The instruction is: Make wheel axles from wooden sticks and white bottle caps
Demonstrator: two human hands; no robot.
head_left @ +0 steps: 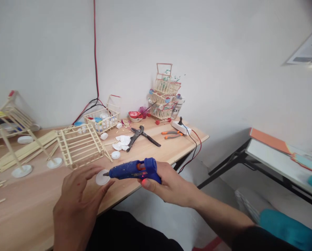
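My right hand [169, 184] is closed round a blue glue gun [135, 169] with an orange trigger, its nozzle pointing left at a white bottle cap [101, 177]. My left hand [79, 205] pinches that cap between thumb and fingers above the wooden table [25, 212]. Just behind the cap lies a frame of glued wooden sticks [79, 144], and another white cap [115, 155] sits beside it.
Black snips [141, 136] and orange-handled pliers [171, 134] lie mid-table, near a white power strip [180, 127]. Stacked stick baskets [163, 96] stand against the wall; another basket [103, 118] holds caps. Stick structures [12, 122] stand left. A second table [284, 157] is at right.
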